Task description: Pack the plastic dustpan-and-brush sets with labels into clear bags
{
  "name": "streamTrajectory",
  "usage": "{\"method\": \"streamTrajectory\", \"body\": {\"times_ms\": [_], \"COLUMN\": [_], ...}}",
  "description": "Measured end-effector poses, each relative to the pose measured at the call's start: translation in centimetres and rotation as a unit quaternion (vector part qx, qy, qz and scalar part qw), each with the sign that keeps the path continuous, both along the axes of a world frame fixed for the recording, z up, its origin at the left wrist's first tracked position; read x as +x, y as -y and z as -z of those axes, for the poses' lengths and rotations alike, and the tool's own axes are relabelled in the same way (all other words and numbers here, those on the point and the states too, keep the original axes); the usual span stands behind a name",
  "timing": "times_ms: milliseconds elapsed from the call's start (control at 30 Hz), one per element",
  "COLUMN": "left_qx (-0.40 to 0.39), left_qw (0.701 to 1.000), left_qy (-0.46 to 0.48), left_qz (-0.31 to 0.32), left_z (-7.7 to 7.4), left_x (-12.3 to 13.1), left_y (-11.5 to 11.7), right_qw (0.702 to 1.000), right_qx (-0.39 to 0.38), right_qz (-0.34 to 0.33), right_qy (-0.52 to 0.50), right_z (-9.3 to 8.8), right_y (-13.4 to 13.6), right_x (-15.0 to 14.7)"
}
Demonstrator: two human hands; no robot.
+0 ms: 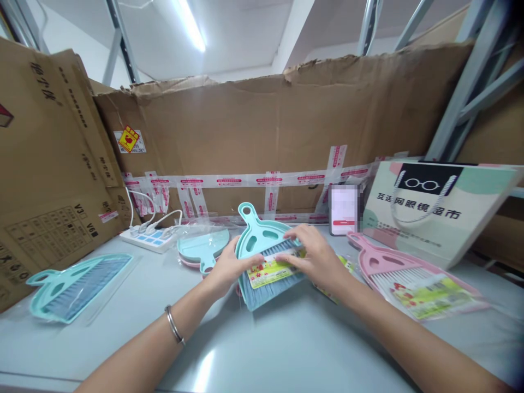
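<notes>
Left hand (224, 268): gripped the left edge of the teal dustpan (260, 240), thumb on the printed card (268, 274).
Right hand (320, 255): reached over the dustpan's right side in a narrow hold, thumb by the card, fingers over the brush (262, 297) (how firmly, I could not tell).
Teal dustpan: was held tilted, handle uppermost, above the middle of the table (286, 355).
Pink dustpan (374, 261): lay right, before the paper bag (434, 224).
Wrapped dustpan (79, 289): lay at far left.
Phone (344, 206): stood upright near the cardboard (229, 136).
</notes>
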State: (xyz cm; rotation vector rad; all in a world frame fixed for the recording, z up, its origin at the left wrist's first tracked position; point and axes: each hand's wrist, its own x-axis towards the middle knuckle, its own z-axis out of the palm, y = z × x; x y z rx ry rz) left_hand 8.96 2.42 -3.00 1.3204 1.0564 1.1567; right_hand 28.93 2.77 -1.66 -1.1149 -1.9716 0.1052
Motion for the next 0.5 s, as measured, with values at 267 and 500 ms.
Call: {"method": "streamTrajectory", "body": {"times_ms": [267, 500], "left_qx": [0.044, 0.055], "left_qw": [0.995, 0.997], "left_qy": [0.077, -0.041], "left_qz": [-0.054, -0.027], "left_z": [-0.8, -1.2], "left_x": [0.4, -0.9], "left_y": [0.2, -0.8], "right_qw": [0.815, 0.724], "right_qx": [-0.344, -0.430], "right_qz": [-0.121, -0.143], "right_qy": [-0.451, -0.520], "right_z": [0.3, 0.8], "right_y": [-0.2, 0.0], "right_x": [-0.9, -1.4]}}
